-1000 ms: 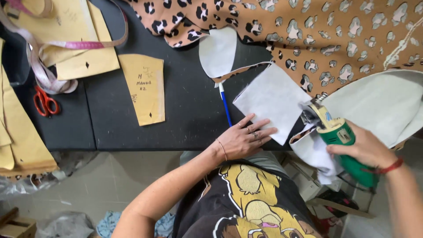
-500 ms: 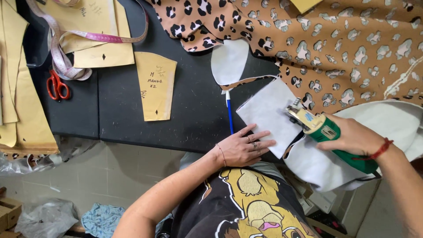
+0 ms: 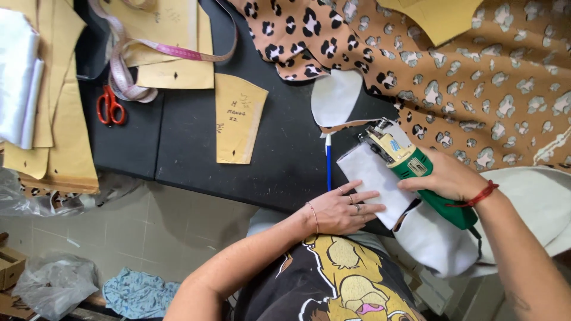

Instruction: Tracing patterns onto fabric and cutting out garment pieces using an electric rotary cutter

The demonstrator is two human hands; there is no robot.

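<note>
We press our left hand (image 3: pixel 342 209) flat on the white fabric piece (image 3: pixel 376 178) at the near edge of the black desk (image 3: pixel 178 148). Our right hand (image 3: pixel 443 176) grips the green electric cutter (image 3: pixel 416 166), its head resting on that piece. A blue pen (image 3: pixel 328 166) lies just left, leopard-print cloth (image 3: pixel 476 77) beyond, red scissors (image 3: pixel 110 106) far left.

We are laying our left hand (image 3: pixel 342 209) flat, palm down, at the near edge of the desk (image 3: pixel 196 148), fingers spread and pointing to the right, rings showing on them and a thin band at the wrist. The left forearm is reaching up from the lower left, bare and bent at the elbow. Our right hand (image 3: pixel 446 176) is closing its grip in a fist, knuckles up, a red cord at the wrist. The right forearm is coming in from the lower right corner.
</note>
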